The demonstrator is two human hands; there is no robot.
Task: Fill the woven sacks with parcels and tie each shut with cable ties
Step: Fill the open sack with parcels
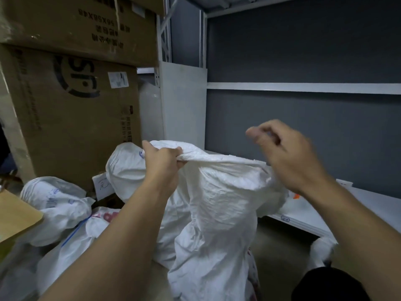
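Observation:
A white woven sack (219, 205) stands upright in the middle, its mouth gathered and held up. My left hand (161, 161) grips the left edge of the sack's mouth, fingers curled round the fabric. My right hand (288, 155) hovers above the right side of the mouth, blurred, with fingers curled; whether it holds anything is unclear. Another filled white sack (125, 168) stands just behind the left hand. Two tied sacks (58, 205) lie on the floor at the left, one closed with a blue cable tie (76, 230).
Large cardboard boxes (71, 101) are stacked at the left. A white metal shelf (358, 205) runs along the grey wall at the right, with a low board beside the sack. A brown cardboard flap (15, 216) juts in at the left edge. A dark shape (329, 285) sits bottom right.

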